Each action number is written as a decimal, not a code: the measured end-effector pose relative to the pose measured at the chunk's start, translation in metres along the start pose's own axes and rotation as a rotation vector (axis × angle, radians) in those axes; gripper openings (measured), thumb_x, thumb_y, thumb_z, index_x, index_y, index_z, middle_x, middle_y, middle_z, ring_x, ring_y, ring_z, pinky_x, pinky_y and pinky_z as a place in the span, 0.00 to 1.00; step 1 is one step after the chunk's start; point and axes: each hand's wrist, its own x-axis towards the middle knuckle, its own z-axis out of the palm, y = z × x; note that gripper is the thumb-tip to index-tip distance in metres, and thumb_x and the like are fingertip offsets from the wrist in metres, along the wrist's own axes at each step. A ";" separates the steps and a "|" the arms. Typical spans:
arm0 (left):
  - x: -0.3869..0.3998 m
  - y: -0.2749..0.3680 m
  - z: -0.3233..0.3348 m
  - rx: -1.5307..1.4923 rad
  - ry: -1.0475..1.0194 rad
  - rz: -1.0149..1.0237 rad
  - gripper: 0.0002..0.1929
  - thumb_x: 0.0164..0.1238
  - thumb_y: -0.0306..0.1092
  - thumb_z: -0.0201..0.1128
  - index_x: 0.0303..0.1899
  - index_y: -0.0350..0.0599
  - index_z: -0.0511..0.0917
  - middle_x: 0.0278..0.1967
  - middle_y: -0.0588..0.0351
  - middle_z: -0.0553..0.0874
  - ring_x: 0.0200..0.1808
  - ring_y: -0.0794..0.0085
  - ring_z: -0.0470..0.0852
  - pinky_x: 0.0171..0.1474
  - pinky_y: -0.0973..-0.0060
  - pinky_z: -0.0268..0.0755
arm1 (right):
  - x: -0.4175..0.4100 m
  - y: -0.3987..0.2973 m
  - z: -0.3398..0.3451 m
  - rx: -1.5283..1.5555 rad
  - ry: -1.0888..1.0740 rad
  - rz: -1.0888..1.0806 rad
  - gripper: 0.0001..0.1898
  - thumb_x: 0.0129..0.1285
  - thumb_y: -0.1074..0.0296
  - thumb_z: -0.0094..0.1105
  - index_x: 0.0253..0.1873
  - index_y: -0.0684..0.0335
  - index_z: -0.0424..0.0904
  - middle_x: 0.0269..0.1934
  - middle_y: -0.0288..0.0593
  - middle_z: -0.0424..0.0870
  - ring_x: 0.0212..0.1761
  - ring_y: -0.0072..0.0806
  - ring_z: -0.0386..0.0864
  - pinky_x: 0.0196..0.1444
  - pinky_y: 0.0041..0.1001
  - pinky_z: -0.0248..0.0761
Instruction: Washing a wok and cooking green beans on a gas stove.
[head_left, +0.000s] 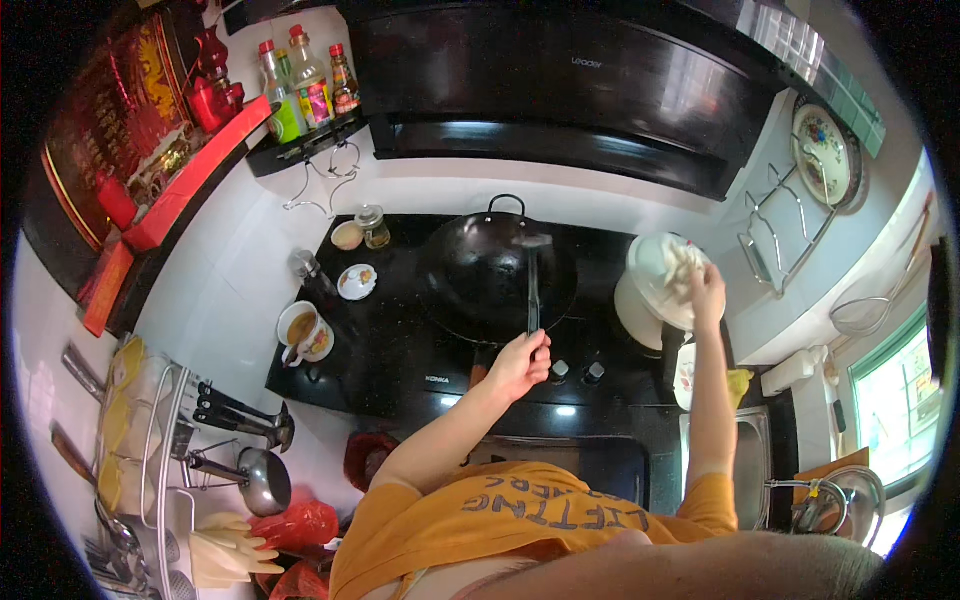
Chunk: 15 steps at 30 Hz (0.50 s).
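My left hand is closed around the black handle of a metal spatula, whose blade is over the black wok on the cooktop. At the right, my right hand has its fingers on a pale, whitish clump of food in a white bowl. The bowl sits on or over a pale round pot with a dark handle; the contact between them is hidden. Inside the wok the surface looks dark and shiny, with no food visible.
A cup of brownish liquid, a floral lid, a glass jar and a small bowl stand on the left of the cooktop. The range hood hangs behind. A metal sink lies at lower right.
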 end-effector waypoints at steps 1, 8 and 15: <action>-0.002 -0.004 0.012 0.068 -0.061 0.008 0.11 0.74 0.41 0.50 0.36 0.46 0.68 0.19 0.65 0.65 0.16 0.83 0.57 0.18 0.83 0.49 | -0.001 0.023 -0.001 0.081 0.076 -0.090 0.12 0.64 0.65 0.55 0.46 0.66 0.74 0.32 0.41 0.78 0.35 0.27 0.78 0.38 0.31 0.73; -0.025 -0.028 0.047 0.499 -0.219 0.017 0.10 0.75 0.40 0.48 0.41 0.43 0.69 0.20 0.64 0.67 0.17 0.82 0.60 0.19 0.83 0.54 | -0.134 -0.021 0.058 0.746 -0.413 0.056 0.13 0.66 0.68 0.53 0.54 0.60 0.69 0.44 0.37 0.75 0.45 0.21 0.74 0.47 0.23 0.70; -0.048 -0.042 0.011 0.852 -0.278 0.020 0.08 0.73 0.33 0.50 0.44 0.38 0.70 0.24 0.60 0.75 0.21 0.80 0.71 0.24 0.78 0.69 | -0.139 -0.045 0.050 0.854 -0.240 0.113 0.13 0.59 0.80 0.52 0.46 0.58 0.65 0.35 0.34 0.73 0.34 0.18 0.71 0.31 0.19 0.67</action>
